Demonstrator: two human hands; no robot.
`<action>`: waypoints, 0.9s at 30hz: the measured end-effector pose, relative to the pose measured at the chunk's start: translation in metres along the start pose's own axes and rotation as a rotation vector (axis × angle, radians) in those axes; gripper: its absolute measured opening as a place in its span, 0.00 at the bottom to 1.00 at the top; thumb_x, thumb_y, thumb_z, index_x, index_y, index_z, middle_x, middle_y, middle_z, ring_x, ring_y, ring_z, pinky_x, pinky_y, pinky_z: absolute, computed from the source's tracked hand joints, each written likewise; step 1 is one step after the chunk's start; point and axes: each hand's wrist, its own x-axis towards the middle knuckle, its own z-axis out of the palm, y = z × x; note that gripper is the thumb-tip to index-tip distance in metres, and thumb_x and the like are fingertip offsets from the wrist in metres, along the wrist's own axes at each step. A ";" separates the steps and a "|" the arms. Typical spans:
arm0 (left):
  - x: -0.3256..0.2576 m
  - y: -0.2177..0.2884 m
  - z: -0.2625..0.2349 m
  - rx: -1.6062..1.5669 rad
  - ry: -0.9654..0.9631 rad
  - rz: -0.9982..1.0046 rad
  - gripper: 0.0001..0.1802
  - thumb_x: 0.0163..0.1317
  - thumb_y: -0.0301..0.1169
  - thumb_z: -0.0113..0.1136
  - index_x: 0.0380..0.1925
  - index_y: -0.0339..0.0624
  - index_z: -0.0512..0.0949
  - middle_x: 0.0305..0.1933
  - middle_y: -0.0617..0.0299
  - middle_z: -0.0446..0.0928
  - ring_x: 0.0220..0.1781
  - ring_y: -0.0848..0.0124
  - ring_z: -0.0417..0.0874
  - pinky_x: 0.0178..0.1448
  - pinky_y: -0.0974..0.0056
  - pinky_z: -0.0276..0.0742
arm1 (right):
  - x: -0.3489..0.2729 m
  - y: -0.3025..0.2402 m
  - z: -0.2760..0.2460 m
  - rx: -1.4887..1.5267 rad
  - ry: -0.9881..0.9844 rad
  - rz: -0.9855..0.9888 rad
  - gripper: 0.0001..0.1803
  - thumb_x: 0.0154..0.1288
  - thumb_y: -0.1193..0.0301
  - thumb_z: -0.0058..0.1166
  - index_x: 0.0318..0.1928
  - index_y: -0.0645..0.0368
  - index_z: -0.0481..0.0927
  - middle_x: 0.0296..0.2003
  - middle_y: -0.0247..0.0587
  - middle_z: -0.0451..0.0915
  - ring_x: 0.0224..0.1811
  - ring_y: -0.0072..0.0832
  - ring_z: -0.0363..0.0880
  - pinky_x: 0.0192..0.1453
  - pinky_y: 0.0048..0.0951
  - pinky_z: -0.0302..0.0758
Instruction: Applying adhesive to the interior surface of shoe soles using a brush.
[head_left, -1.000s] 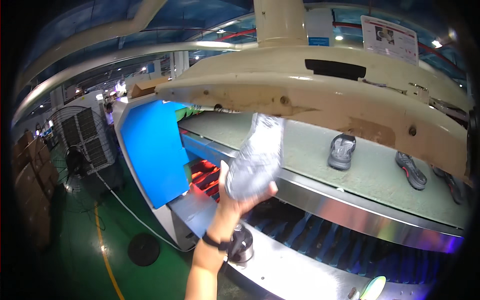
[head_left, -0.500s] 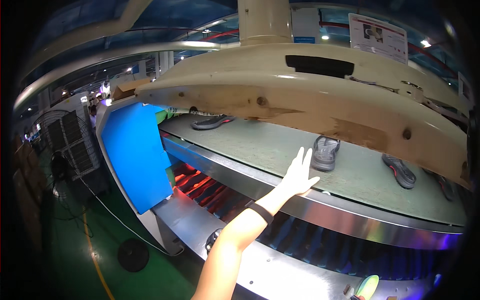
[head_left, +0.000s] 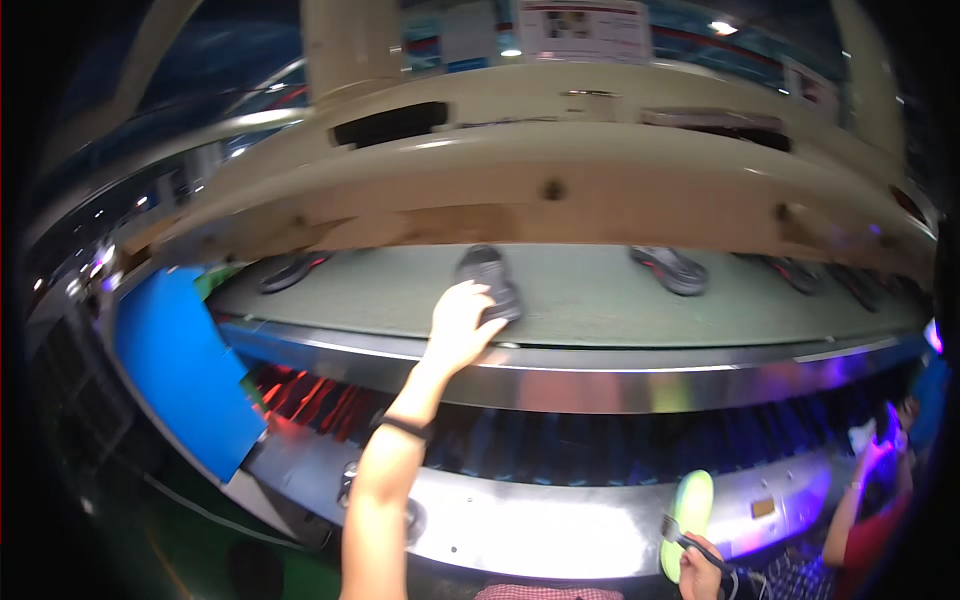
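Observation:
My left hand reaches over the upper conveyor belt, its fingers curled against the near end of a dark grey shoe. The thumb sticks out on the near side, and the hand partly covers the shoe. At the lower edge my right hand is closed around the dark handle of a brush. The brush head lies across a lime-green shoe sole. Whether the right hand also supports the sole, I cannot tell.
Other dark shoes with red trim, such as one shoe, stand along the belt under the beige hood. Red light glows in the lower level, left. A metal ledge runs along the front. At right, a co-worker's arm reaches in.
My view has swung right. My left hand, spread beside the shoe before, now has its fingers bent onto it. My right hand with the brush and the green sole have come further into view.

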 end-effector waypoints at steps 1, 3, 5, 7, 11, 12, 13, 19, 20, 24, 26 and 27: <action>-0.004 0.022 -0.014 -0.010 0.087 -0.011 0.18 0.47 0.36 0.66 0.35 0.40 0.74 0.48 0.52 0.74 0.55 0.53 0.70 0.60 0.53 0.63 | 0.005 0.001 0.022 -0.233 0.043 -0.215 0.14 0.50 0.84 0.55 0.41 0.70 0.76 0.36 0.51 0.80 0.33 0.33 0.80 0.40 0.27 0.76; -0.024 0.054 -0.039 -0.114 0.276 -0.169 0.15 0.49 0.30 0.66 0.34 0.40 0.72 0.49 0.52 0.71 0.56 0.56 0.68 0.61 0.55 0.60 | 0.007 0.005 0.036 -0.240 0.054 -0.242 0.17 0.51 0.85 0.54 0.44 0.71 0.74 0.39 0.51 0.79 0.33 0.30 0.78 0.39 0.25 0.76; -0.060 0.055 -0.037 -0.509 0.618 -0.383 0.09 0.64 0.34 0.49 0.33 0.39 0.70 0.41 0.55 0.68 0.54 0.63 0.68 0.60 0.60 0.60 | 0.011 0.003 0.038 -0.250 0.065 -0.192 0.13 0.51 0.85 0.54 0.40 0.70 0.76 0.36 0.49 0.79 0.34 0.30 0.79 0.40 0.25 0.76; -0.060 0.083 -0.054 -1.135 0.892 -0.975 0.15 0.67 0.37 0.39 0.37 0.37 0.71 0.42 0.56 0.70 0.51 0.66 0.72 0.59 0.60 0.63 | 0.013 0.000 0.039 -0.256 0.023 -0.164 0.14 0.52 0.84 0.55 0.43 0.71 0.75 0.38 0.47 0.78 0.35 0.27 0.77 0.40 0.22 0.74; -0.093 0.068 -0.090 -2.043 0.182 -1.193 0.20 0.60 0.34 0.44 0.48 0.31 0.71 0.47 0.48 0.77 0.51 0.58 0.79 0.57 0.54 0.74 | 0.010 0.000 0.055 -0.279 -0.019 -0.156 0.14 0.53 0.83 0.55 0.43 0.71 0.75 0.39 0.47 0.79 0.38 0.26 0.77 0.44 0.23 0.73; -0.102 0.068 -0.083 -2.049 0.194 -1.088 0.21 0.60 0.33 0.45 0.49 0.30 0.70 0.49 0.48 0.76 0.53 0.58 0.77 0.58 0.55 0.74 | 0.013 0.000 0.055 -0.269 -0.020 -0.162 0.13 0.53 0.83 0.54 0.42 0.71 0.76 0.40 0.48 0.79 0.40 0.27 0.77 0.48 0.24 0.72; -0.114 0.074 -0.077 -1.946 0.278 -1.153 0.24 0.59 0.35 0.47 0.52 0.29 0.68 0.50 0.47 0.75 0.53 0.58 0.77 0.57 0.55 0.75 | 0.012 -0.001 0.051 -0.272 0.001 -0.152 0.13 0.53 0.83 0.54 0.42 0.71 0.76 0.40 0.48 0.79 0.40 0.27 0.77 0.48 0.24 0.72; -0.179 0.134 -0.085 -1.892 0.127 -0.972 0.50 0.51 0.58 0.56 0.62 0.30 0.54 0.58 0.40 0.65 0.56 0.50 0.72 0.59 0.48 0.70 | 0.001 -0.006 0.045 -0.265 0.025 -0.210 0.11 0.56 0.80 0.53 0.41 0.64 0.77 0.40 0.45 0.80 0.42 0.31 0.79 0.46 0.27 0.74; -0.182 0.151 -0.087 -2.150 0.163 -1.155 0.56 0.47 0.64 0.57 0.64 0.32 0.51 0.58 0.37 0.65 0.56 0.46 0.71 0.59 0.44 0.69 | 0.004 -0.005 0.038 -0.251 0.049 -0.212 0.12 0.55 0.81 0.53 0.42 0.67 0.77 0.40 0.45 0.79 0.42 0.30 0.78 0.47 0.26 0.74; -0.232 0.170 -0.049 -2.510 -0.316 -1.091 0.60 0.44 0.66 0.58 0.65 0.33 0.48 0.59 0.29 0.60 0.50 0.39 0.74 0.50 0.45 0.77 | 0.007 -0.007 0.049 -0.237 0.060 -0.214 0.12 0.56 0.81 0.53 0.42 0.68 0.77 0.38 0.43 0.79 0.41 0.27 0.77 0.47 0.25 0.72; -0.237 0.202 -0.028 -2.771 -0.419 -1.209 0.58 0.45 0.64 0.59 0.64 0.32 0.49 0.59 0.29 0.58 0.52 0.41 0.74 0.54 0.47 0.73 | 0.010 -0.003 0.051 -0.229 0.073 -0.204 0.11 0.56 0.81 0.53 0.42 0.69 0.77 0.38 0.43 0.79 0.41 0.27 0.76 0.48 0.26 0.72; -0.242 0.218 -0.023 -2.907 -0.408 -1.330 0.57 0.45 0.63 0.60 0.64 0.31 0.50 0.60 0.29 0.57 0.55 0.43 0.72 0.60 0.47 0.68 | 0.010 0.001 0.049 -0.233 0.060 -0.201 0.11 0.56 0.81 0.53 0.41 0.68 0.77 0.37 0.44 0.79 0.42 0.29 0.77 0.50 0.28 0.72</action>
